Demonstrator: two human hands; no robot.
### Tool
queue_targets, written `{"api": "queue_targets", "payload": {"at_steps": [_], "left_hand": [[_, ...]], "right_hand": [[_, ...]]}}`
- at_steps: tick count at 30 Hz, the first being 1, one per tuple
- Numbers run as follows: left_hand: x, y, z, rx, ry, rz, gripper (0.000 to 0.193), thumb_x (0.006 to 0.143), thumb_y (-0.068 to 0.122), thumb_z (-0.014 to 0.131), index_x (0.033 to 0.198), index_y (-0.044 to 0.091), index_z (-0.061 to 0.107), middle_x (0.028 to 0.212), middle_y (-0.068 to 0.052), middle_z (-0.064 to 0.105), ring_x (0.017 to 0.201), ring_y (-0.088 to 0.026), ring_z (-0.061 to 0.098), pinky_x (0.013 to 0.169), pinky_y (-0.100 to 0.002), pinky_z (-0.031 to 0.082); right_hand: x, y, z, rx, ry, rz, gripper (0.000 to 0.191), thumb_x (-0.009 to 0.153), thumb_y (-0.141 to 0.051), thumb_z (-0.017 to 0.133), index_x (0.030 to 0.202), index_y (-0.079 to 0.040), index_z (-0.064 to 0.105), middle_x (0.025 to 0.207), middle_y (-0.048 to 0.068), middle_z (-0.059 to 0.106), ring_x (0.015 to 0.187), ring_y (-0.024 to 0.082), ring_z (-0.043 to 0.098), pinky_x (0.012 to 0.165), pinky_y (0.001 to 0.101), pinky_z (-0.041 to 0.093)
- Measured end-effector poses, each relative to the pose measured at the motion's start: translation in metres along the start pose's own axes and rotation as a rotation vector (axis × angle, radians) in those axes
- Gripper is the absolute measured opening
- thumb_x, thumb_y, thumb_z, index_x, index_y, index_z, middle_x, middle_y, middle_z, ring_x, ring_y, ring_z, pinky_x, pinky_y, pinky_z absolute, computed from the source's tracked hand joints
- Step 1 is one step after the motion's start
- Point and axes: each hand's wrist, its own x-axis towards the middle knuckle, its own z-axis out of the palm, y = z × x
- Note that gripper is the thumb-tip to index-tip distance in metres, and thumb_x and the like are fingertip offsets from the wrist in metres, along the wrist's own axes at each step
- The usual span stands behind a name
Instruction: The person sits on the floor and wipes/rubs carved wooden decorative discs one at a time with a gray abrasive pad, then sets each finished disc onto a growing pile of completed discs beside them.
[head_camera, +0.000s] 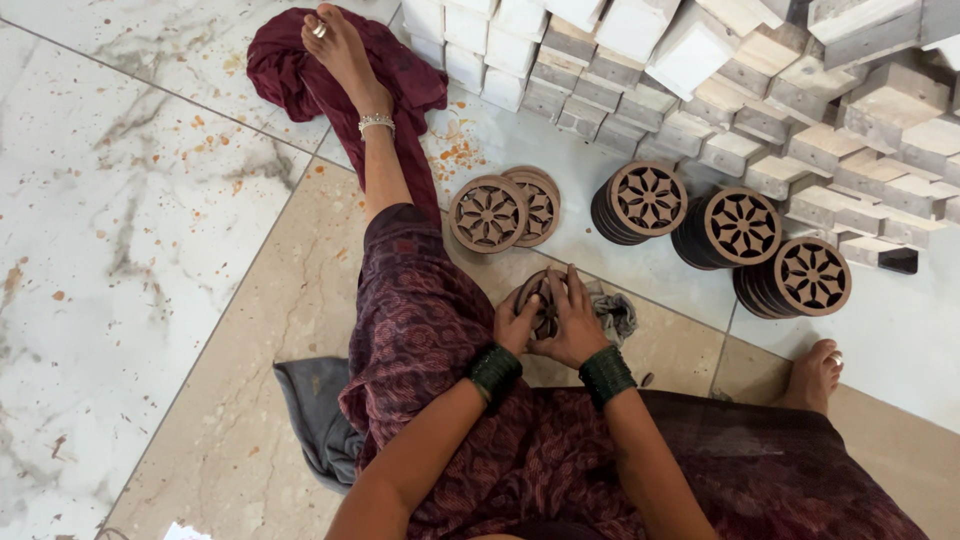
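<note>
A heap of small rectangular pale boxes (700, 90), whitish to beige, is stacked in slanting rows on the floor along the top of the view, from the centre to the right edge. Whether they are cardboard packages or blocks cannot be told. No labels, signs or screens show.

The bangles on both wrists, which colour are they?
Dark green bangles, seen in the head view.

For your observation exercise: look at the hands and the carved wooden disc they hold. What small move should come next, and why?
Probably turn the carved disc a little between both hands. The left hand and right hand cover most of it, a grey cloth lies beside them, and only its upper edge shows.
</note>
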Motion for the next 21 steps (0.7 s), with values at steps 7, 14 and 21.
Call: {"api": "queue_targets", "payload": {"at_steps": [7,14,21], "left_hand": [[-0.007,-0.001,0.005,0.149,-0.071,-0.034,0.061,0.105,0.045,0.057,0.151,0.005,0.051,0.142,-0.018,0.062,0.129,-0.031,0.062,0.105,-0.041,0.051],[-0.022,-0.026,0.007,0.694,-0.394,0.058,0.049,0.098,0.026,0.057,0.144,0.007,0.059,0.135,-0.025,0.065,0.117,-0.042,0.065,0.098,-0.047,0.053],[-0.032,-0.042,0.011,0.881,-0.696,-0.035,0.047,0.093,0.020,0.059,0.138,0.006,0.064,0.123,-0.026,0.069,0.112,-0.043,0.066,0.098,-0.049,0.052]], "right_hand": [[0.009,0.015,-0.015,-0.098,0.155,0.129,0.132,0.061,-0.050,0.094,0.165,-0.024,0.018,0.170,0.025,0.010,0.150,0.055,0.021,0.111,0.0652,0.039],[0.033,0.068,-0.065,-0.212,0.318,0.150,0.132,0.055,-0.048,0.092,0.167,-0.025,0.025,0.173,0.025,0.015,0.152,0.055,0.024,0.109,0.0672,0.041],[0.068,0.094,-0.107,-0.233,0.324,0.165,0.132,0.055,-0.059,0.094,0.165,-0.024,0.031,0.173,0.024,0.017,0.155,0.053,0.019,0.113,0.0700,0.033]]}}
